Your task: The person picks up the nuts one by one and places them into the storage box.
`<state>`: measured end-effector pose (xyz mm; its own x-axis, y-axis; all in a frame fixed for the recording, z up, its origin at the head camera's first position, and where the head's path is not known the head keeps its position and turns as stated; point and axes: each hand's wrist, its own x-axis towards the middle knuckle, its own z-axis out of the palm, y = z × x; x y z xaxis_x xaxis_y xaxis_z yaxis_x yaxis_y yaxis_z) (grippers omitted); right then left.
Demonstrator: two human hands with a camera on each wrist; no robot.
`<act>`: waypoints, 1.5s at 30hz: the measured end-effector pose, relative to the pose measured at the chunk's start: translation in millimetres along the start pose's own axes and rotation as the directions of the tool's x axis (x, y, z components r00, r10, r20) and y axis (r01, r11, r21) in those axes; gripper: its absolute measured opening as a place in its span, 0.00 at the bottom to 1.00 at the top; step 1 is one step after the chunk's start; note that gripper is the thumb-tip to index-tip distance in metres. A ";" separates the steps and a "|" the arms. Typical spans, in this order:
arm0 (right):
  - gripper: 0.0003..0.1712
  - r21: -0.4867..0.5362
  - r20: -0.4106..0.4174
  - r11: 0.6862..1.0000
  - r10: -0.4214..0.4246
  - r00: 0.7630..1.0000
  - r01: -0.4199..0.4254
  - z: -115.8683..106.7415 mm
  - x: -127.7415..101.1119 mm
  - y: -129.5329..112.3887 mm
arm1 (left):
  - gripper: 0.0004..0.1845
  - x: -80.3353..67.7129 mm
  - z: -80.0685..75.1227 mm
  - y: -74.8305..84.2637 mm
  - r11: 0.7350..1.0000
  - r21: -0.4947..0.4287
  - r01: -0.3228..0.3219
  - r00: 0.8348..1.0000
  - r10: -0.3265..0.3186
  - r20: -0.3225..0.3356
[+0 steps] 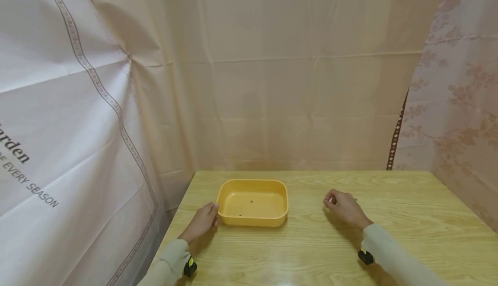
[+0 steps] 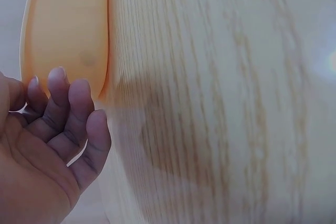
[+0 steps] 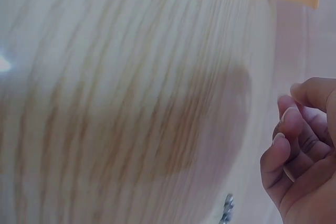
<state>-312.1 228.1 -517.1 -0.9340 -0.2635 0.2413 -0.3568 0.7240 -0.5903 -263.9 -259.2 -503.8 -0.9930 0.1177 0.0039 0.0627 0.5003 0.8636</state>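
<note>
A yellow, rounded rectangular plastic basin (image 1: 253, 222) stands on the table, with two tiny dark spots or bits on its floor. My left hand (image 1: 202, 222) holds its left end, thumb and fingers at the rim; the left wrist view shows the fingers curled there against the basin (image 2: 68, 30). Over the table to the right of the basin is my right hand (image 1: 345, 208), its fingers curled and the thumb tip close to the index fingertip. Whether something tiny is between those tips is hidden. A small shiny metal piece (image 3: 227, 209) lies on the table near this hand.
The light wood-grain table (image 1: 311, 251) reaches back to a beige cloth (image 1: 295, 104). A white printed cloth (image 1: 78, 139) hangs at the left, and a flowered one (image 1: 459, 117) hangs at the right. Dark wrist devices (image 1: 190, 267) sit at both sleeves.
</note>
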 end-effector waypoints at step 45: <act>0.13 -0.100 -0.027 0.981 0.162 0.986 -0.164 -45.3 -25.5 54.6 | 0.19 -0.4 -0.8 3.3 0.999 0.033 -0.005 1.000 0.005 -0.004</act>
<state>-306.9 303.2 -520.5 -0.9787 -0.1248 0.1631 -0.1946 0.8174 -0.5421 -263.3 -258.2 -500.5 -0.9932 0.1163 0.0102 0.0705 0.5277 0.8465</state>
